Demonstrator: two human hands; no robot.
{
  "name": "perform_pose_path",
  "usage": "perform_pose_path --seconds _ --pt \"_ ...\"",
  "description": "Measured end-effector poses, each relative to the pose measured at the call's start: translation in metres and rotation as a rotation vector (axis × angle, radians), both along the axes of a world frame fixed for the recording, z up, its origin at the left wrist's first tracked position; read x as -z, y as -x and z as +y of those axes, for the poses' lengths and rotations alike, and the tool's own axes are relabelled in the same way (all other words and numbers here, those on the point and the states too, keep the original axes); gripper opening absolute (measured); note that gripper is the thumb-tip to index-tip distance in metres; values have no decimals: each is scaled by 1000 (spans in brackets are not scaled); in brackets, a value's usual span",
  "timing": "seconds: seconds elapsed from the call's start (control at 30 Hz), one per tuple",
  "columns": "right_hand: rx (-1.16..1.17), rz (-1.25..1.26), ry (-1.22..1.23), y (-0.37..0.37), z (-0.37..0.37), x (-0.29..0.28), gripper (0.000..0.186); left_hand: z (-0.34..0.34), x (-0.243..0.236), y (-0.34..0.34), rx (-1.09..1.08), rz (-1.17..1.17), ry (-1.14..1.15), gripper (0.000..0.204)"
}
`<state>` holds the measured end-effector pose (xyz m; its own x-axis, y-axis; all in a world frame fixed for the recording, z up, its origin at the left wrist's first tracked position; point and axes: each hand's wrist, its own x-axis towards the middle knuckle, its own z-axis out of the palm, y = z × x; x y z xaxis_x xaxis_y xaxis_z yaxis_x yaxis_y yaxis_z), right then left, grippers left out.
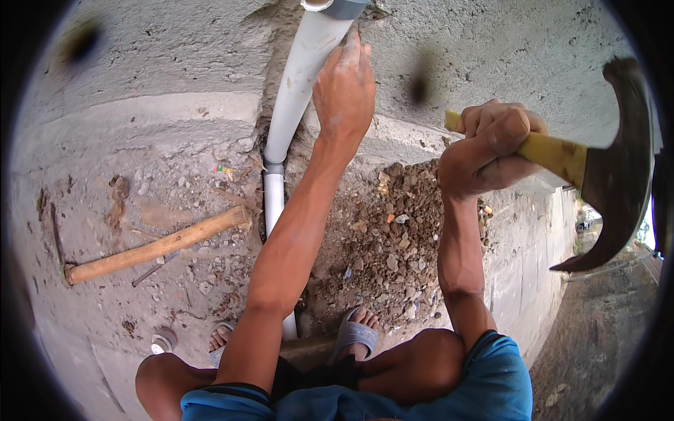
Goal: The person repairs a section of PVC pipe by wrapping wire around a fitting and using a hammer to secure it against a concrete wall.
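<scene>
My right hand, raised at the right, is closed around the yellow handle of a claw hammer. The hammer's dark metal head is to the right of my fist, its curved claw pointing down. A grey-white plastic pipe runs up a broken channel in the concrete wall. My left hand reaches up along the pipe's right side, fingers stretched toward the grey collar at its top. Its palm side is hidden. Below, a grey coupling joins the upper pipe to a lower white pipe in the ground.
Loose soil and stones are heaped right of the lower pipe. On the left lies a tool with a wooden handle, beside a thin metal rod. A small white container stands near my sandalled feet. The rough wall rises ahead.
</scene>
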<state>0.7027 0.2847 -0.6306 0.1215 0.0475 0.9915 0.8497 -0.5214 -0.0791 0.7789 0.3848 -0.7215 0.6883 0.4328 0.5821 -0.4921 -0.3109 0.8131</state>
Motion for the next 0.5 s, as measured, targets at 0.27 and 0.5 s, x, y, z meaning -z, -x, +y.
perform_pose_path --seconds 0.27,0.5 --pt "562 642 351 -17 -18 30 19 9 4 0 -76 -76 -56 41" --pt "142 139 133 -20 -28 28 31 -3 -7 8 93 85 40 41"
